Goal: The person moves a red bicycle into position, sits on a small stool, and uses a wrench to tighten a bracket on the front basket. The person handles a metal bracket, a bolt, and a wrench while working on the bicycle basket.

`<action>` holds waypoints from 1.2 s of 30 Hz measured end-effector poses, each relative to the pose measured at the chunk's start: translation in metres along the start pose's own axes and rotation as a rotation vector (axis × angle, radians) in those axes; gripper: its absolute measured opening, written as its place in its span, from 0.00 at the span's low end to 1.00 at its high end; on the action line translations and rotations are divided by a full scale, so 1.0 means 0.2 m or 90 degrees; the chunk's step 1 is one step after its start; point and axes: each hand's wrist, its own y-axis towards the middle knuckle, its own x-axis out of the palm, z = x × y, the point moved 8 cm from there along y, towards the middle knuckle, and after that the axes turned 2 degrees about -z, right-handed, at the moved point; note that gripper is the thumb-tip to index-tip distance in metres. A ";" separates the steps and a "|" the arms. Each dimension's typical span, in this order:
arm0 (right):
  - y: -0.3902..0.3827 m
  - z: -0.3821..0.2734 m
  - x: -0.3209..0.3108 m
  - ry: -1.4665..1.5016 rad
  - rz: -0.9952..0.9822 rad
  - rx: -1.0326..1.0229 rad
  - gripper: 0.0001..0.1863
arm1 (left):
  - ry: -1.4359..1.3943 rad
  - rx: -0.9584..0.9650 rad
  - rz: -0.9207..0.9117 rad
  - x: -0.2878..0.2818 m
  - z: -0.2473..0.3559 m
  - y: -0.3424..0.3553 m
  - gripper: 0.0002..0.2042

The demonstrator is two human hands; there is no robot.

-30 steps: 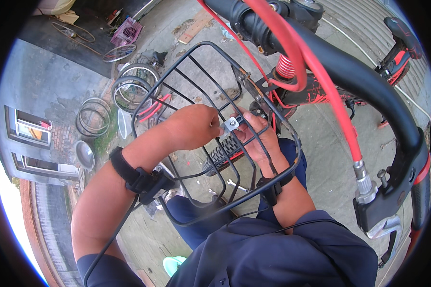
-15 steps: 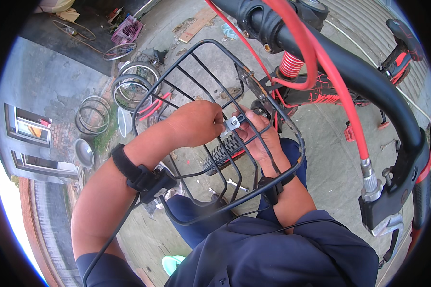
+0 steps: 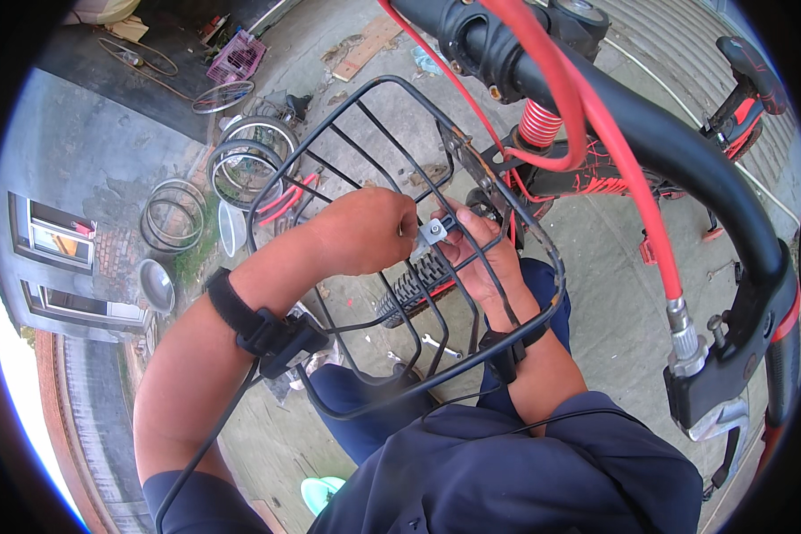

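A black wire bicycle basket (image 3: 400, 83) is in front of me, tilted, with its bars around my hands. My left hand (image 3: 365, 230) reaches in over the left rim, fingers curled in a pinch; whatever is in them is hidden. Right beside its fingertips is a small silver metal bracket (image 3: 434, 232) with a bolt or hole in its middle. My right hand (image 3: 488, 262) comes from behind the bars on the right, its thumb and fingers gripping the bracket against the wires. Under the basket, a knobby tyre (image 3: 409, 289) shows between the bars.
Black handlebar (image 3: 650, 116) with red cables (image 3: 627, 169) and a brake lever (image 3: 721, 418) crosses the right side. Two wrenches, one a silver spanner (image 3: 441, 345), lie on the concrete. Loose wheel rims (image 3: 171, 214) and a pink crate (image 3: 237, 57) stand at the far left.
The handlebar and its red cables have shifted very slightly to the left. Both hands stay at the bracket, almost unmoved.
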 end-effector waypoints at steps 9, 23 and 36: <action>0.01 0.02 -0.04 0.021 -0.021 0.003 0.23 | 0.029 0.027 0.042 -0.02 0.01 -0.01 0.09; -0.01 0.01 0.00 0.031 -0.020 0.001 0.23 | 0.013 0.023 0.035 -0.02 0.00 -0.01 0.09; 0.01 0.03 -0.08 -0.013 0.011 -0.006 0.23 | 0.071 0.027 0.022 -0.03 0.02 -0.03 0.07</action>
